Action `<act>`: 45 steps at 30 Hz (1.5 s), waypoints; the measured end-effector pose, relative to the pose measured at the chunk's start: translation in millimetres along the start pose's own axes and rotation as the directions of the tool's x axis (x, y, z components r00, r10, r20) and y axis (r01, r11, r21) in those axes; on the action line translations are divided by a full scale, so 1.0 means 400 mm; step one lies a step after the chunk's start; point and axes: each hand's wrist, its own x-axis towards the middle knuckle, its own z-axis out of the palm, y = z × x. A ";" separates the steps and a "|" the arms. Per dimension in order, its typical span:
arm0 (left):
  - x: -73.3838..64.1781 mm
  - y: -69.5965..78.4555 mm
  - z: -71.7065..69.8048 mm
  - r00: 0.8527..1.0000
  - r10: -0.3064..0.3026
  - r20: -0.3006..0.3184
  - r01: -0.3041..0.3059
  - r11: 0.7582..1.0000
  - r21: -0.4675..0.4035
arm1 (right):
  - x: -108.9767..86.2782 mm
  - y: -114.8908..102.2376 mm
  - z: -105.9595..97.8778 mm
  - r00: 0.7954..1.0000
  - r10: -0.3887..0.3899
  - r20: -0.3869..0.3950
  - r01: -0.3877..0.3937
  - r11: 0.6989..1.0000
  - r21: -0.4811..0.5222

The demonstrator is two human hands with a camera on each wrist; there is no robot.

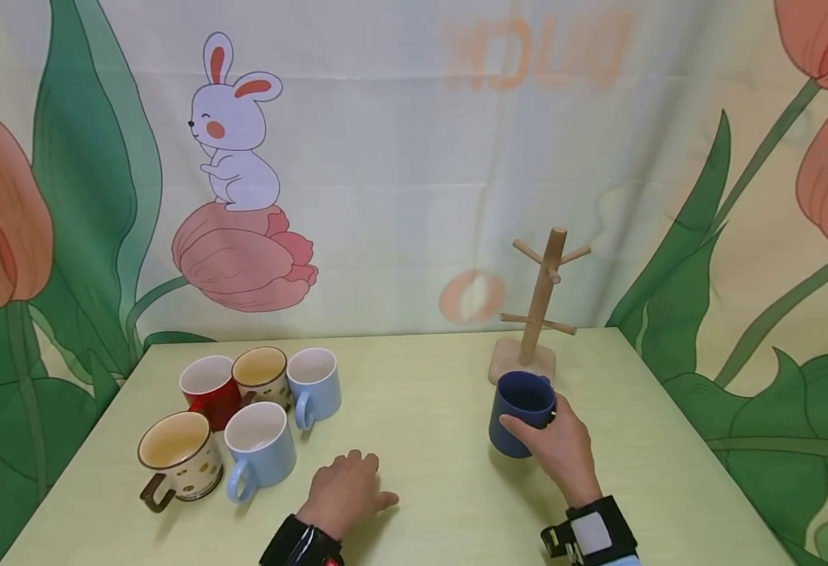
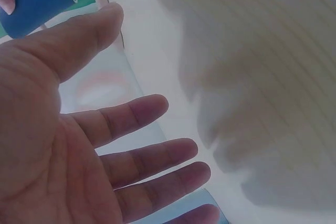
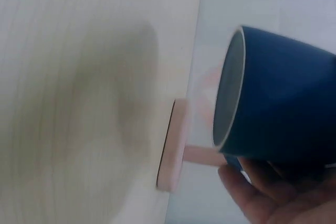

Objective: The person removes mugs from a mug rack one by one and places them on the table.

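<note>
My right hand (image 1: 565, 452) grips a dark blue mug (image 1: 509, 440), thumb across its near side, and holds it opening upward above the table. In the right wrist view the same mug (image 3: 283, 98) shows its pale underside, with fingers below it near the handle, which is mostly hidden. Just behind it stands a wooden mug tree (image 1: 542, 299) with several bare pegs on a square base. My left hand (image 1: 348, 491) hovers over the table with fingers spread, holding nothing; its palm (image 2: 47, 145) shows in the left wrist view. Nearest to it is a light blue mug (image 1: 268, 452).
At the left of the pale table (image 1: 414, 409) stand a second light blue mug (image 1: 318, 389), a red mug (image 1: 217, 401) with a white inside, and two cream mugs, one in front (image 1: 190, 464) and one behind (image 1: 265, 373). A printed curtain (image 1: 385, 157) hangs behind the table.
</note>
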 end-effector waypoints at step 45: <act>0.029 0.019 -0.025 0.892 0.452 0.006 -0.424 0.841 -0.335 | -0.035 -0.061 0.097 0.282 -0.410 0.867 0.010 0.905 0.425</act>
